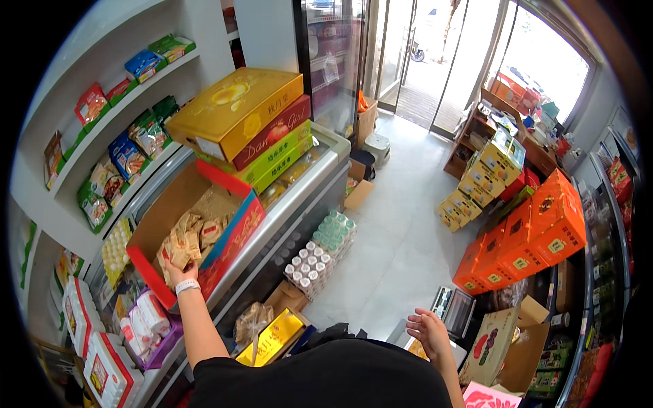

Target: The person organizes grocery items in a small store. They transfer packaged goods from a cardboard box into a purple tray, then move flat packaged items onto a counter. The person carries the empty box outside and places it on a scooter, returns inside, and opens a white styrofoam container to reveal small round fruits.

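My left hand (184, 271), with a white band at the wrist, reaches into an open red and blue cardboard box (232, 245) on top of a chest freezer. Its fingers are closed around some of the small beige paper packets (184, 237); more of them lie at the box's bottom. On the other side of my body, my right hand (427, 326) hangs in the air with its fingers apart and nothing in it. Near it are a scale (454, 308) with a display and a metal plate.
Stacked gift boxes (255, 117) stand on the chest freezer (331, 153) beyond the open box. Shrink-wrapped cans (308, 262) sit on the floor beside it. Orange cartons (520, 239) and yellow boxes (482, 178) are stacked at the right. Wall shelves (127, 97) hold packaged food at the left.
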`<move>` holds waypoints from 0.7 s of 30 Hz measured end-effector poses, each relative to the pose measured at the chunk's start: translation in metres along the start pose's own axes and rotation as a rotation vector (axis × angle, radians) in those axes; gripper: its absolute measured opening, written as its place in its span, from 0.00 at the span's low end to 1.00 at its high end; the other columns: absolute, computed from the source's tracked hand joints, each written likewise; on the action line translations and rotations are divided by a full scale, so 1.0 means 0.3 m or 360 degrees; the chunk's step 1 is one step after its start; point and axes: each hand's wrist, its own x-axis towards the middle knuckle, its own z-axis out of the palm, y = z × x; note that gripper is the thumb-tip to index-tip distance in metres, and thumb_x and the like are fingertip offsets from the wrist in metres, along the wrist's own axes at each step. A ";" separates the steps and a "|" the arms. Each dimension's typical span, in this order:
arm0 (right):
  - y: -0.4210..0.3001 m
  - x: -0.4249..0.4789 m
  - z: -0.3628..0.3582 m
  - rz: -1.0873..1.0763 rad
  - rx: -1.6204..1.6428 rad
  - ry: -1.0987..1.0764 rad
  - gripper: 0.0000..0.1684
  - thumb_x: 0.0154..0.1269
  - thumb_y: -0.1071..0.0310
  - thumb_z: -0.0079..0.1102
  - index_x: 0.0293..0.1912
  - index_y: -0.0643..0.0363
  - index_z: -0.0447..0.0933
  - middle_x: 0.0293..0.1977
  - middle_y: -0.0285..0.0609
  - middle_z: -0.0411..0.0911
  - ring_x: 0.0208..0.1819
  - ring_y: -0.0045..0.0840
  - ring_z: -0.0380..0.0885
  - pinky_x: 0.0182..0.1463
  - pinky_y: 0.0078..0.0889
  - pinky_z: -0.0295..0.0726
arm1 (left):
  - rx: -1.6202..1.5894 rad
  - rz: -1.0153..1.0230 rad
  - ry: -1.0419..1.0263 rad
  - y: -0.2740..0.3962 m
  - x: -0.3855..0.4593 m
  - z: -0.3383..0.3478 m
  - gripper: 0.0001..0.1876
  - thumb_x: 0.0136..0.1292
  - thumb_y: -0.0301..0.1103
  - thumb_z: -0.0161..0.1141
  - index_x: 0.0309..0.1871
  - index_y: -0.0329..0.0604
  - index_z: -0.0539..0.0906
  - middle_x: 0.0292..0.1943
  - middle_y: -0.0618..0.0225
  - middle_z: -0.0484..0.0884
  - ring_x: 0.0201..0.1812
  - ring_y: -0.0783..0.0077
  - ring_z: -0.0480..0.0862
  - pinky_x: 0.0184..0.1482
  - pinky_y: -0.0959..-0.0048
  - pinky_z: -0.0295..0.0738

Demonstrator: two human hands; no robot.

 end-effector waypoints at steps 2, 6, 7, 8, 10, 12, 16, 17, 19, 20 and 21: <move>-0.090 0.075 -0.017 -0.0074 0.0002 0.0033 0.14 0.65 0.67 0.42 0.48 0.61 0.65 0.38 0.45 0.75 0.38 0.28 0.76 0.42 0.31 0.76 | 0.0039 -0.0043 0.0271 -0.085 0.011 0.040 0.31 0.54 0.50 0.59 0.59 0.51 0.64 0.59 0.65 0.63 0.59 0.62 0.64 0.59 0.60 0.59; -0.186 0.248 -0.055 -0.0041 -0.0012 0.0022 0.14 0.66 0.66 0.43 0.49 0.61 0.66 0.38 0.44 0.75 0.38 0.27 0.76 0.42 0.30 0.76 | 0.0152 0.0126 0.0232 -0.217 0.027 0.077 0.28 0.56 0.38 0.54 0.59 0.40 0.62 0.57 0.56 0.62 0.58 0.61 0.66 0.56 0.60 0.63; -0.195 0.292 -0.057 -0.0002 -0.0028 -0.0007 0.15 0.66 0.66 0.43 0.50 0.61 0.66 0.38 0.43 0.75 0.38 0.26 0.76 0.42 0.29 0.76 | 0.0133 0.0105 0.0188 -0.235 0.020 0.088 0.25 0.56 0.36 0.53 0.56 0.39 0.64 0.54 0.56 0.65 0.55 0.61 0.69 0.54 0.61 0.65; -0.212 0.333 -0.048 0.0032 -0.0059 -0.0033 0.15 0.66 0.66 0.43 0.50 0.61 0.66 0.38 0.44 0.75 0.38 0.27 0.76 0.43 0.29 0.76 | 0.0107 0.0095 0.0150 -0.243 0.018 0.092 0.22 0.55 0.35 0.53 0.52 0.37 0.66 0.51 0.56 0.69 0.52 0.61 0.72 0.51 0.62 0.67; -0.237 0.407 -0.026 0.0108 -0.0110 -0.0082 0.15 0.66 0.66 0.43 0.50 0.61 0.66 0.38 0.45 0.75 0.37 0.27 0.76 0.42 0.30 0.76 | 0.0128 0.0104 -0.0059 -0.272 0.005 0.050 0.14 0.54 0.32 0.52 0.43 0.36 0.70 0.41 0.58 0.75 0.43 0.63 0.76 0.44 0.64 0.71; -0.269 0.496 -0.037 0.0171 -0.0190 -0.0139 0.15 0.66 0.65 0.43 0.50 0.61 0.66 0.38 0.46 0.75 0.36 0.28 0.76 0.40 0.30 0.77 | 0.0268 0.0083 -0.0360 -0.418 -0.143 0.095 0.03 0.52 0.28 0.51 0.29 0.40 0.72 0.26 0.64 0.76 0.29 0.68 0.76 0.34 0.69 0.73; -0.340 0.741 -0.118 0.0308 -0.0353 -0.0424 0.18 0.63 0.62 0.48 0.50 0.59 0.67 0.35 0.43 0.75 0.34 0.28 0.75 0.38 0.32 0.77 | 0.0509 0.0056 -0.0080 -0.677 -0.385 0.130 0.05 0.43 0.22 0.49 0.27 0.38 0.72 0.22 0.63 0.73 0.19 0.74 0.71 0.17 0.79 0.66; -0.364 0.797 -0.124 0.0308 -0.0390 -0.0490 0.18 0.64 0.61 0.46 0.50 0.60 0.66 0.36 0.43 0.75 0.35 0.28 0.75 0.38 0.30 0.76 | 0.0264 0.0173 -0.0099 -0.737 -0.422 0.089 0.04 0.45 0.23 0.48 0.27 0.39 0.71 0.22 0.62 0.73 0.19 0.74 0.71 0.17 0.79 0.66; -0.489 0.822 -0.056 0.0369 -0.0733 -0.0663 0.33 0.65 0.52 0.46 0.63 0.61 0.55 0.60 0.54 0.59 0.61 0.45 0.60 0.62 0.44 0.63 | 0.0415 0.0086 -0.0026 -0.791 -0.483 -0.050 0.11 0.50 0.25 0.48 0.39 0.45 0.68 0.28 0.62 0.75 0.24 0.71 0.75 0.22 0.76 0.70; -0.540 0.859 -0.043 0.0327 -0.0794 -0.0670 0.32 0.65 0.55 0.44 0.62 0.63 0.55 0.60 0.56 0.59 0.61 0.45 0.60 0.62 0.45 0.63 | 0.0325 0.0022 0.0119 -0.829 -0.528 -0.073 0.08 0.51 0.25 0.48 0.36 0.46 0.68 0.32 0.62 0.76 0.31 0.68 0.77 0.29 0.74 0.71; -0.581 0.907 -0.018 0.0302 -0.0861 -0.0702 0.30 0.66 0.58 0.42 0.62 0.65 0.55 0.59 0.58 0.59 0.60 0.45 0.61 0.61 0.45 0.63 | 0.0222 -0.0022 0.0279 -0.839 -0.586 -0.093 0.06 0.53 0.24 0.48 0.34 0.46 0.68 0.35 0.62 0.76 0.39 0.65 0.78 0.35 0.71 0.73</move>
